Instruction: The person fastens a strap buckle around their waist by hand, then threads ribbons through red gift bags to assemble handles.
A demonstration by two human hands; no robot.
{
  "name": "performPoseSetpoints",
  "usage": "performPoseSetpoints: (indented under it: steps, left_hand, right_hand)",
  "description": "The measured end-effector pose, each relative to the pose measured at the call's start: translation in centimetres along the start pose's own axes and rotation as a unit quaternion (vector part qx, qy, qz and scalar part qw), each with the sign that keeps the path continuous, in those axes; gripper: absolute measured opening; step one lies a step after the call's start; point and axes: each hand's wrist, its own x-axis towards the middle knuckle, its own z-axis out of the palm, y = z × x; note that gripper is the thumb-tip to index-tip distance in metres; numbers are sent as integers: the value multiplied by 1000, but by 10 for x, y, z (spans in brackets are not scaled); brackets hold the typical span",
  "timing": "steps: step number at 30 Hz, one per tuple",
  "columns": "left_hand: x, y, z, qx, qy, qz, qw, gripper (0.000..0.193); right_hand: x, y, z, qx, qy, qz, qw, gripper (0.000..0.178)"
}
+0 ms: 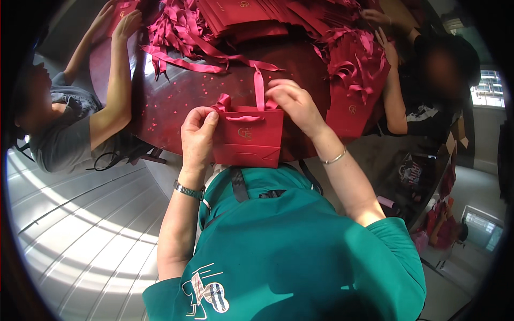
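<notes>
A small red paper gift bag (257, 136) with a gold emblem stands at the table's near edge, its front toward me. My left hand (197, 134) grips its upper left corner, thumb over the front and the other fingers hidden behind. At the bag's upper right, my right hand (299, 107) has its fingers curled in at a red ribbon (270, 101), slightly blurred. One strip of ribbon (259, 88) rises from the bag's top between my hands. A bunched ribbon (223, 101) shows beside my left thumb.
Stacked red bags (241, 16) and a heap of ribbons (179, 32) cover the far side of the dark red table (176, 107). More beribboned bags (348, 107) lie at the right. Co-workers sit on both sides; the left one's hands (126, 24) handle a red bag.
</notes>
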Motion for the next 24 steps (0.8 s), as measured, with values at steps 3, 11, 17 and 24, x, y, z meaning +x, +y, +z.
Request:
performPoseSetpoints:
  steps: [3, 11, 17, 24]
  left_hand:
    - [-6, 8, 10, 22, -2, 10, 1000, 13]
    - [-13, 5, 17, -42, -11, -40, 998, 13]
    - [3, -10, 23, -34, 53, -31, 998, 12]
    - [32, -12, 63, -141, 90, -60, 984, 12]
  right_hand:
    - [14, -18, -7, 87, -143, 218, 961, 23]
    - [-4, 3, 23, 265, 91, 189, 941, 19]
    - [-12, 30, 11, 11, 226, 134, 965, 40]
    - [-94, -20, -5, 287, 120, 176, 934, 42]
